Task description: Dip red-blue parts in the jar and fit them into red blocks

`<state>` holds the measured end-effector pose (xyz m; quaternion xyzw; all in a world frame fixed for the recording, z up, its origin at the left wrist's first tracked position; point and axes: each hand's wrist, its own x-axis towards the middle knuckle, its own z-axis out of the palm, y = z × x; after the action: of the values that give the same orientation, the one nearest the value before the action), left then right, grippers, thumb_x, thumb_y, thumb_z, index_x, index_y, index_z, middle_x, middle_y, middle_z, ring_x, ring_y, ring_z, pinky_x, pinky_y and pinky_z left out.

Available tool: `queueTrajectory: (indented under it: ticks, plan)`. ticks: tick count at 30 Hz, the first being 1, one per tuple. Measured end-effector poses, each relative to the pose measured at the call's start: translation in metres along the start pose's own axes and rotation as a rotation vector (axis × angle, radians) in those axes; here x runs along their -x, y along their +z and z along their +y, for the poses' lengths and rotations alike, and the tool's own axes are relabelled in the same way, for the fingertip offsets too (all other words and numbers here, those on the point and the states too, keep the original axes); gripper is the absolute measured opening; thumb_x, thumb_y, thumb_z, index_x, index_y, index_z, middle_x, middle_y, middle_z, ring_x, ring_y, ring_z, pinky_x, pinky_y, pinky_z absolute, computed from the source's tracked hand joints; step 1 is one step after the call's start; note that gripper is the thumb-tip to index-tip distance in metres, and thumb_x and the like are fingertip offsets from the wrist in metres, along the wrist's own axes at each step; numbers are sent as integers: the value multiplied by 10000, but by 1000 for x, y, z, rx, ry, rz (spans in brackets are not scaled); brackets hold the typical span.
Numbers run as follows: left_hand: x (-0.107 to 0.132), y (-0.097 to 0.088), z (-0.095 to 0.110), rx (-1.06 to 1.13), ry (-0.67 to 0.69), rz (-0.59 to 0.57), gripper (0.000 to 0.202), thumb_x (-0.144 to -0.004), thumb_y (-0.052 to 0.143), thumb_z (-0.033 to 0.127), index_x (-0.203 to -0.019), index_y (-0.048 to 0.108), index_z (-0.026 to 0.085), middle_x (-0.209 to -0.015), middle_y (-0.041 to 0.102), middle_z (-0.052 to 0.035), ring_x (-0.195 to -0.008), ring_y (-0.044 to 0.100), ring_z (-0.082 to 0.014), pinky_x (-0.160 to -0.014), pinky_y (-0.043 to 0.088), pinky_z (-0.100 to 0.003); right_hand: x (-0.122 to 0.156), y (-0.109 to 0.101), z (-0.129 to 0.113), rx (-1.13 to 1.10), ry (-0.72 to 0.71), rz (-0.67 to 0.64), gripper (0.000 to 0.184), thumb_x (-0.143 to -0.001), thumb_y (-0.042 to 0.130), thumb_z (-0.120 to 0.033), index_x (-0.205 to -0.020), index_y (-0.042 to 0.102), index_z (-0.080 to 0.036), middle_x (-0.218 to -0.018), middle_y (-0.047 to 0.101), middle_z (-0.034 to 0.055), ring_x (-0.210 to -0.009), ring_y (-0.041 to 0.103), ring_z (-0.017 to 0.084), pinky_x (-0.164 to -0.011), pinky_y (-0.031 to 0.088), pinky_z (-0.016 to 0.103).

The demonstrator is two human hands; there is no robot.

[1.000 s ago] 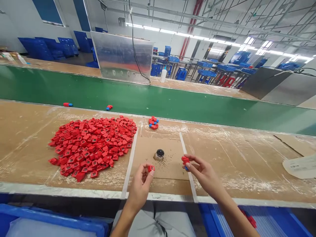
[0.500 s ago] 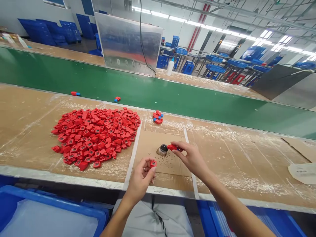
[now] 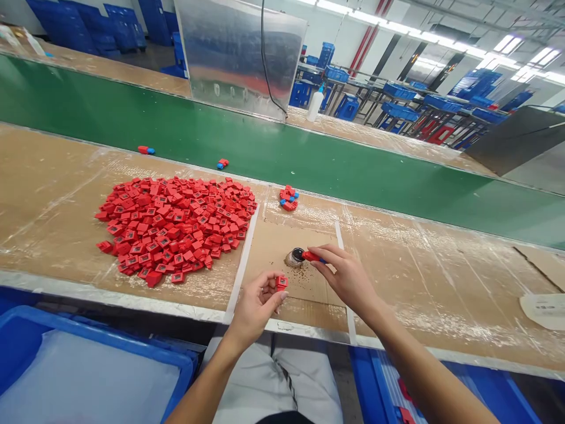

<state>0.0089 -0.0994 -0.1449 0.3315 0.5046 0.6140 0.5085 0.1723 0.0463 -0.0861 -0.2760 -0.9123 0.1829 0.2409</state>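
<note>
My left hand [image 3: 258,305] pinches a small red square part [image 3: 281,282] just above the cardboard-covered bench [image 3: 441,282]. My right hand [image 3: 348,277] grips a red tool with a blue end [image 3: 311,256], its tip resting at the mouth of a small round jar [image 3: 295,257] with dark contents. Tiny dark specks lie scattered around the jar. A big heap of red square parts [image 3: 172,227] lies to the left of both hands.
A small cluster of red and blue pieces [image 3: 288,198] sits by the green conveyor belt [image 3: 353,171], with two loose pieces [image 3: 223,163] on it. Blue bins [image 3: 88,377] stand below the bench. A metal panel [image 3: 238,53] and a white bottle [image 3: 314,103] stand beyond.
My right hand moved left from mid-air to the jar and holds the tool tip at its mouth. My left hand kept its red part and stayed nearly still. The view tilted down.
</note>
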Motion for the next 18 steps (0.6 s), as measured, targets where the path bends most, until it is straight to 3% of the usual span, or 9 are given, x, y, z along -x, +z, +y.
queueTrajectory:
  ticks: [8,18]
  plan:
    - [2,0,5,-46,0,-29,317,-818,695,389,-1028,644,157,-842,598,-28,-661,516,-119,-554,457,-201,-1,0,-4,29,-9,12,274,-995,457,-322,-1138,676,-242,-1060,684,80,-921,661,238,-772,537,348]
    - [4,0,3,-24,-22,-33,332,-807,709,351,-1068,666,150,-809,607,-26,-676,560,-130,-597,504,-230,-4,-3,-10,48,-29,52,260,-995,464,-305,-1156,656,-239,-1068,679,70,-949,654,230,-811,533,345]
